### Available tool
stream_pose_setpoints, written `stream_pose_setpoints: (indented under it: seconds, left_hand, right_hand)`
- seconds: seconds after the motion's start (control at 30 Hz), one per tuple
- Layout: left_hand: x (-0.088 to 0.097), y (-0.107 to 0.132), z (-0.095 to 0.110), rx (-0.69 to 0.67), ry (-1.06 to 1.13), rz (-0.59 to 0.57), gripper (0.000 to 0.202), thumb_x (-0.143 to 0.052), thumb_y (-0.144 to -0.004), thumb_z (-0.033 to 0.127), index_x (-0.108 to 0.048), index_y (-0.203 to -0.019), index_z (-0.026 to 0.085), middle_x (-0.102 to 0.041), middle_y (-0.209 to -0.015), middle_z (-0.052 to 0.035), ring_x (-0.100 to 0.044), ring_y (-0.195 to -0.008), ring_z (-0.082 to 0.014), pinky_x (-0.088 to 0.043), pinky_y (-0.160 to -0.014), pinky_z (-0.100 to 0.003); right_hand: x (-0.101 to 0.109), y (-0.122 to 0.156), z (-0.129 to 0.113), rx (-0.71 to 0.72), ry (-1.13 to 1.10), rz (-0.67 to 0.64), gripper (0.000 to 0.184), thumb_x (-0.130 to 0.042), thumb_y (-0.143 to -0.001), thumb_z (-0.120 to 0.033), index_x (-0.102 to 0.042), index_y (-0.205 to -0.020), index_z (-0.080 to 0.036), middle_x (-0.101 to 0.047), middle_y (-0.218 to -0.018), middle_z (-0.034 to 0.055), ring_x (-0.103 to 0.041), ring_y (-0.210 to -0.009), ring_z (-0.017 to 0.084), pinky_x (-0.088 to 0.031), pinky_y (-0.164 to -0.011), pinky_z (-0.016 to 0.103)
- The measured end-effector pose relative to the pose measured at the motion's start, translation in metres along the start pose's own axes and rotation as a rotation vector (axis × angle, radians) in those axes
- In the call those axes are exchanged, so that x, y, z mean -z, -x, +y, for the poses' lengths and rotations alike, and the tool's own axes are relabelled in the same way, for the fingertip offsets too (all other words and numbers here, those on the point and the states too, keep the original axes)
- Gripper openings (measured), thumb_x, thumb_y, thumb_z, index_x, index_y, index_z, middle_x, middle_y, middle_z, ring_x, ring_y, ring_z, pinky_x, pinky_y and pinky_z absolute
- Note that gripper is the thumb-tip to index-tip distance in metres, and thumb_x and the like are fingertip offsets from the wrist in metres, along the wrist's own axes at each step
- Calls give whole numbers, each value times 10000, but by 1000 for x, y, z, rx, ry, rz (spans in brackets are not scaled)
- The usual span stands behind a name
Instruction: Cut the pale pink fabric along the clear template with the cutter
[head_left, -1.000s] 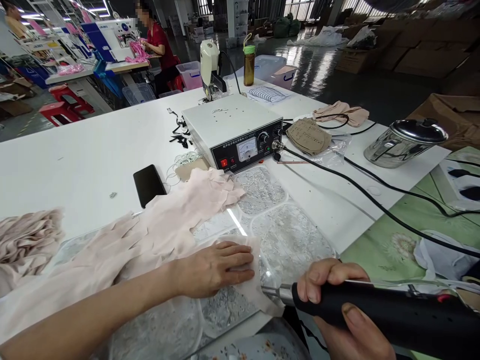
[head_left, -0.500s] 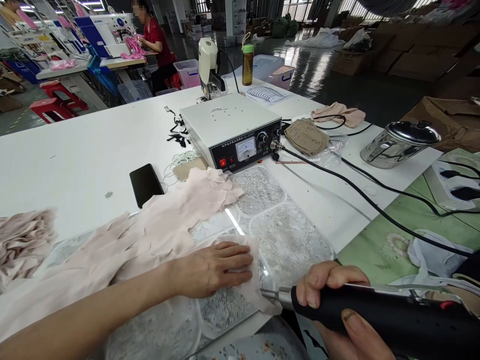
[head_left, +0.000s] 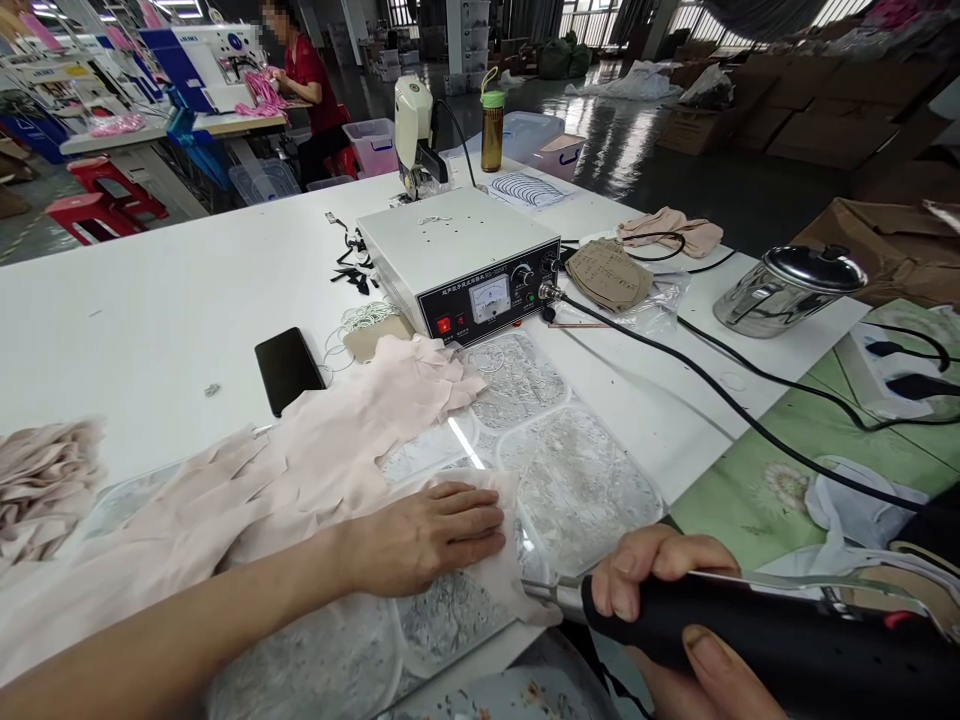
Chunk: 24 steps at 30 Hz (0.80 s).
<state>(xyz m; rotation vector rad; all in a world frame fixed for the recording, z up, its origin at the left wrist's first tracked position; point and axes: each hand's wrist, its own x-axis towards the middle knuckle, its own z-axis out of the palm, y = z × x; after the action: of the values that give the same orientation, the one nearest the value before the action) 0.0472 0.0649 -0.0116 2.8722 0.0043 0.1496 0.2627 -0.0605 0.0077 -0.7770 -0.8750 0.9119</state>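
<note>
My left hand (head_left: 435, 540) lies flat, palm down, on a pale pink piece of fabric (head_left: 504, 590), fingers stretched toward its right edge. In my right hand (head_left: 675, 590) is a black handheld ultrasonic welder (head_left: 795, 630) with a metal nose. Its tip meets the fabric's lower right edge; the exact contact is too small to make out. Under the fabric is a clear mat (head_left: 585, 480) with a grey marbled pattern. A heap of similar pink pieces (head_left: 337, 430) stretches away to the left of my left hand.
The welder's control box (head_left: 465, 260) stands ahead, and a black cable (head_left: 652, 350) crosses the right side. Around it are a phone (head_left: 289, 370), card templates (head_left: 609, 272), a lidded steel mug (head_left: 780, 290) and a bottle (head_left: 492, 135). A co-worker in red (head_left: 304, 85) sits at a sewing machine.
The camera view has shifted slightly, so the background sits a little further left. Both hands and the welder stay nearly where they were.
</note>
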Motion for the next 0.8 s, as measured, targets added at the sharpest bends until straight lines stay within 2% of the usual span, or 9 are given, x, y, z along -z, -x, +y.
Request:
stream_pose_setpoints:
  seconds: [0.27,0.53,0.8]
  left_hand:
    - [-1,0,-1,0,21,20,337,-386,-967,117,-550,-1260,127,-555,-1335,-138,-429,-1330,-266,-354,-1106,-407]
    - [0,-1,-2,-18,-6,32,320,-380,-973,114,-569,-1232,109,-560,-1335,-126,-451,-1307,-272,-356,-1089,-406]
    - [2,-2,-1,-16,3,21,314,-392,-968,111,-566,-1229,105,-564,-1321,-135,-451,-1308,-280,-360,-1088,-409]
  right_hand:
    - [6,0,-1,16,22,34,143,-553,-850,-316,-578,-944,-212,-528,-783,26,-548,-607,130,-536,-541,293]
    - [10,-6,6,63,30,92,128,-543,-857,-283,-580,-952,-206,-548,-813,37,-529,-615,132,-533,-558,320]
    - [7,-13,13,104,18,81,139,-571,-824,-265,-561,-946,-200,-554,-802,15,-537,-632,124,-524,-584,314]
